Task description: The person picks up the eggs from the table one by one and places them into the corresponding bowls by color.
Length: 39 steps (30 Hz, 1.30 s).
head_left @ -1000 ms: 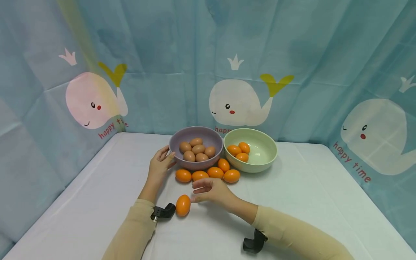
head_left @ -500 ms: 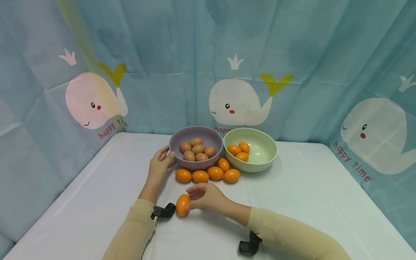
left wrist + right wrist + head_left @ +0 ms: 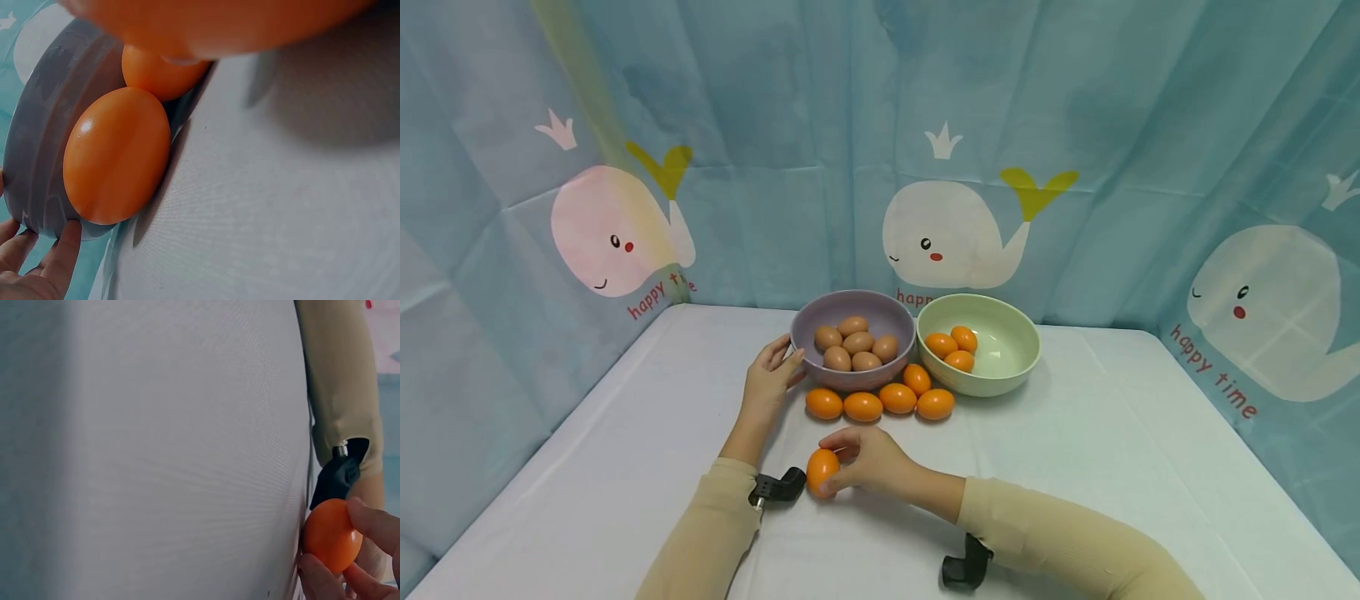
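Observation:
My left hand [image 3: 767, 384] rests its fingertips against the left outer side of the purple bowl [image 3: 853, 381], which holds several brown eggs [image 3: 858, 342]. In the left wrist view, those fingers [image 3: 64, 257] touch the outside of the bowl [image 3: 37, 134]. My right hand [image 3: 874, 458] pinches an orange egg [image 3: 822, 471] between thumb and fingers, low over the white cloth beside my left wrist. The right wrist view shows thumb and fingertips on opposite sides of that egg [image 3: 331, 535]. Several more orange eggs [image 3: 862, 407] lie along the front of the bowls.
A light green bowl [image 3: 992, 387] with three orange eggs [image 3: 941, 345] in it stands just right of the purple one. A black wrist mount [image 3: 781, 487] on my left arm is close to the pinched egg. Behind the table hangs a blue whale curtain [image 3: 790, 167].
My right hand has moved left and slightly down to the nearest orange egg and now pinches it. The left hand and both bowls have stayed in place.

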Available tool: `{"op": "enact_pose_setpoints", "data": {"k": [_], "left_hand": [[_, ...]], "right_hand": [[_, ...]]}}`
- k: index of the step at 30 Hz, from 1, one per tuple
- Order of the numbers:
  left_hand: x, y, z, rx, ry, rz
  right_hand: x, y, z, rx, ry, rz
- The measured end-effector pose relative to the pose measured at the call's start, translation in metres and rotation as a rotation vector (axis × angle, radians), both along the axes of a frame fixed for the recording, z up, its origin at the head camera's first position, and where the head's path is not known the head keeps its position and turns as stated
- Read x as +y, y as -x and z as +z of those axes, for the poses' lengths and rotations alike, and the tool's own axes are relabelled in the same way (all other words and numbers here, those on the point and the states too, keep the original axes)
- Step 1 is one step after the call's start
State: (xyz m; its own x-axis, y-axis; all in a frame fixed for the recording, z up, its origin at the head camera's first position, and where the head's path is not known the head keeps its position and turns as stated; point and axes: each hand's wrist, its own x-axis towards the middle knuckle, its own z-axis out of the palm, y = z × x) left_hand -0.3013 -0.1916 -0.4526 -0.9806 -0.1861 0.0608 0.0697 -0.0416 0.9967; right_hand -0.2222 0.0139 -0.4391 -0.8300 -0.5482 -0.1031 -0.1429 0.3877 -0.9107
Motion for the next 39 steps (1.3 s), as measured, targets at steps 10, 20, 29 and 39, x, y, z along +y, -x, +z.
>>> {"op": "enact_pose_setpoints", "data": {"k": [10, 20, 29, 39], "left_hand": [[0.000, -0.002, 0.002, -0.001, -0.001, 0.003], [-0.002, -0.002, 0.002, 0.008, 0.006, -0.003], [-0.002, -0.002, 0.003, -0.004, 0.001, 0.009], [0.000, -0.003, 0.003, 0.007, -0.004, -0.002]], "right_hand": [[0.004, 0.001, 0.001, 0.015, -0.018, -0.032], [0.032, 0.017, 0.021, 0.071, -0.002, -0.084], [0.061, 0.033, 0.043, 0.000, 0.082, -0.170], [0.098, 0.050, 0.056, 0.023, 0.060, -0.300]]}}
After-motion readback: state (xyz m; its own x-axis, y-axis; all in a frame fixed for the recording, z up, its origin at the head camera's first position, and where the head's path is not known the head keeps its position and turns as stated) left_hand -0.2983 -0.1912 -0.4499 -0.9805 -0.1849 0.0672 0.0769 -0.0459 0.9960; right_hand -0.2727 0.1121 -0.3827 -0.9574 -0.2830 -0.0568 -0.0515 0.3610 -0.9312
